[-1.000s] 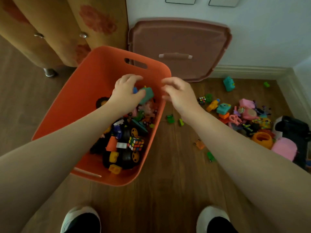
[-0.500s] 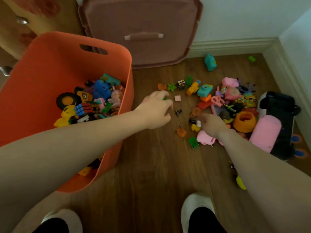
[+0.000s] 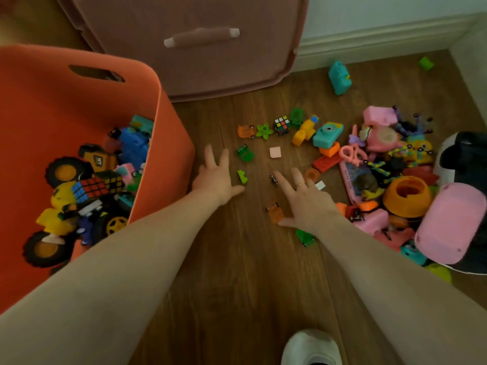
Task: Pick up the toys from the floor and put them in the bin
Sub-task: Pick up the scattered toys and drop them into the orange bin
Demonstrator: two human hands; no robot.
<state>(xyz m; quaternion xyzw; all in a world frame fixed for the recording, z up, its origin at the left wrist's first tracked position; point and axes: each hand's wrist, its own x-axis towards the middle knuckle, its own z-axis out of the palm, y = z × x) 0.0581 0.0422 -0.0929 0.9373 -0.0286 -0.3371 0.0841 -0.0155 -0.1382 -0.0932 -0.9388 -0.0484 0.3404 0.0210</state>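
An orange bin (image 3: 79, 106) stands on the left, holding several toys, among them a puzzle cube (image 3: 89, 187) and wheeled trucks. Small toys lie scattered on the wooden floor: a small green block (image 3: 242, 176), a green toy car (image 3: 245, 153), an orange toy car (image 3: 275, 212), a small puzzle cube (image 3: 281, 125) and a teal toy camera (image 3: 328, 135). My left hand (image 3: 217, 177) hovers open beside the bin's right wall, just left of the green block. My right hand (image 3: 307, 200) is spread open over the floor, its thumb touching the orange toy car.
A brown bin lid (image 3: 189, 46) leans against the wall behind. A dense toy pile with a pink box (image 3: 452, 222), an orange cup (image 3: 408, 196) and a black-and-white toy (image 3: 463, 159) fills the right. My white shoe (image 3: 311, 347) is at the bottom edge.
Both hands left the bin and came down to the floor toys, fingers now spread. The view swung right and lower, so the bin sits further left.
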